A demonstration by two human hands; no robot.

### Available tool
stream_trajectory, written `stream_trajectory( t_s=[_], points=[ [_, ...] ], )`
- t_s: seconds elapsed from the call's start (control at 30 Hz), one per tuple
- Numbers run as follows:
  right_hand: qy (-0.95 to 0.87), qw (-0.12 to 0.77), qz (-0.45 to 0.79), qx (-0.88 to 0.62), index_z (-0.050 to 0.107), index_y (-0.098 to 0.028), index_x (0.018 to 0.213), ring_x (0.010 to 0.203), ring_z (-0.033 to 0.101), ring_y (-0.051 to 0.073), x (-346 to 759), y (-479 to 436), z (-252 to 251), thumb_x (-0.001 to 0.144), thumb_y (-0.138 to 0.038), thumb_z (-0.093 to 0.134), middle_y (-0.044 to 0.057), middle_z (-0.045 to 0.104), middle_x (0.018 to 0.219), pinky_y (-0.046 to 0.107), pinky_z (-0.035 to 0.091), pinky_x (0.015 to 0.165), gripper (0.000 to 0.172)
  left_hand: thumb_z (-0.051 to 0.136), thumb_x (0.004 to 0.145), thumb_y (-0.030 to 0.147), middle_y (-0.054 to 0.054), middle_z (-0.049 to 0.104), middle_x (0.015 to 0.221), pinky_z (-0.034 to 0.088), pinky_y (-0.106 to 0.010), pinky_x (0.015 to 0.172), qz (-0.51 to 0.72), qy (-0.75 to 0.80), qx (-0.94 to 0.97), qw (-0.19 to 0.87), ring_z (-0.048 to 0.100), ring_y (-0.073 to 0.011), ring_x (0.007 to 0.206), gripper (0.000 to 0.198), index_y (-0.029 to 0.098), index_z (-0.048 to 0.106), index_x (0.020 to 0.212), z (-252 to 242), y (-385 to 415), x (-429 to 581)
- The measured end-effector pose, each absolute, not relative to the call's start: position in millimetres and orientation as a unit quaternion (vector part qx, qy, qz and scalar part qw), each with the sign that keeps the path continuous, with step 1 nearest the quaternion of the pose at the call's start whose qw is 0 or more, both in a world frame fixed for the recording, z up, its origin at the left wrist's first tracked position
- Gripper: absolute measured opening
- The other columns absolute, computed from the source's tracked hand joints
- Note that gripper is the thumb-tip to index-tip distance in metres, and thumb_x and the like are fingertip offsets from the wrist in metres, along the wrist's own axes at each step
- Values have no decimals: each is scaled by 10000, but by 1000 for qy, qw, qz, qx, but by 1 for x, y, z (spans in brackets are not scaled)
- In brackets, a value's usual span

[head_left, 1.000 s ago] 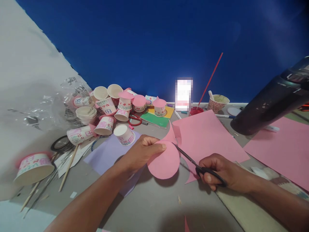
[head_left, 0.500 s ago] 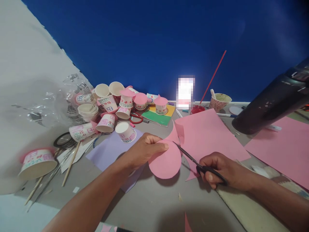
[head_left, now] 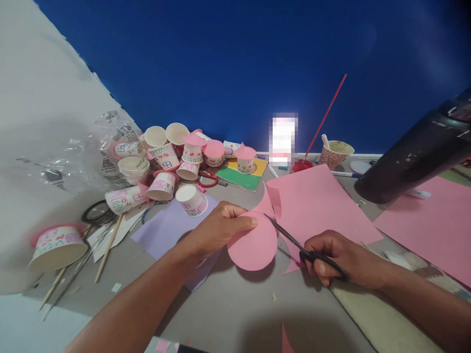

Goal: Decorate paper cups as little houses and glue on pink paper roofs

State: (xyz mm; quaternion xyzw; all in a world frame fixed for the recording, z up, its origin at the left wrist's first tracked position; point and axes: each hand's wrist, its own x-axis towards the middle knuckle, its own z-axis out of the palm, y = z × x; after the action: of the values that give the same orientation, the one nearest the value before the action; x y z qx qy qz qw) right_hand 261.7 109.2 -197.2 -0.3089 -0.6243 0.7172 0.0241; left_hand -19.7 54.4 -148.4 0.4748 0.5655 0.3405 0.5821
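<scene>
My left hand point(head_left: 217, 228) pinches a round pink paper piece point(head_left: 253, 245) that is still joined at its top to a large pink paper sheet point(head_left: 316, 206). My right hand point(head_left: 340, 260) grips black-handled scissors point(head_left: 294, 242). Their blades point up and left and meet the paper at the top right edge of the round piece. Both hands hover just above the grey table point(head_left: 228, 309).
A heap of decorated paper cups point(head_left: 172, 164) lies at the back left beside clear plastic wrap point(head_left: 95, 152). A lilac sheet point(head_left: 169, 230), wooden sticks point(head_left: 106, 252), red scissors point(head_left: 206, 182), a patterned cup point(head_left: 333, 154) and a dark bottle point(head_left: 415, 157) also stand around.
The scissor blades have advanced slightly along the curve. My left hand turned the round piece a little. The view shifted slightly.
</scene>
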Motion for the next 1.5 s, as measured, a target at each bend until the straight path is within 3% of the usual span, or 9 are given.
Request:
stream_trajectory(
  t_s=[0.33, 1.03, 1.5],
  points=[
    [-624, 25, 720, -303, 569, -156, 667, 546, 473, 97, 260, 110, -196, 721, -728, 784, 7, 575, 578, 229, 364, 545, 614, 696, 768, 449, 41, 376, 548, 221, -251, 502, 347, 564, 477, 577, 342, -81, 521, 434, 178, 457, 526, -147, 55, -18],
    [-620, 35, 725, -297, 587, -150, 694, 547, 478, 99, 264, 110, -200, 717, -761, 778, 12, 591, 585, 229, 332, 531, 641, 716, 778, 474, 6, 480, 583, 295, -263, 542, 348, 578, 468, 571, 406, -113, 570, 396, 149, 607, 580, -149, 54, -17],
    [-621, 25, 723, -301, 580, -167, 684, 551, 489, 110, 262, 110, -196, 720, -738, 779, 7, 584, 583, 239, 362, 550, 606, 724, 771, 473, 13, 465, 558, 291, -260, 527, 351, 572, 468, 575, 395, -106, 547, 411, 152, 589, 553, -150, 54, -17]
  ],
)
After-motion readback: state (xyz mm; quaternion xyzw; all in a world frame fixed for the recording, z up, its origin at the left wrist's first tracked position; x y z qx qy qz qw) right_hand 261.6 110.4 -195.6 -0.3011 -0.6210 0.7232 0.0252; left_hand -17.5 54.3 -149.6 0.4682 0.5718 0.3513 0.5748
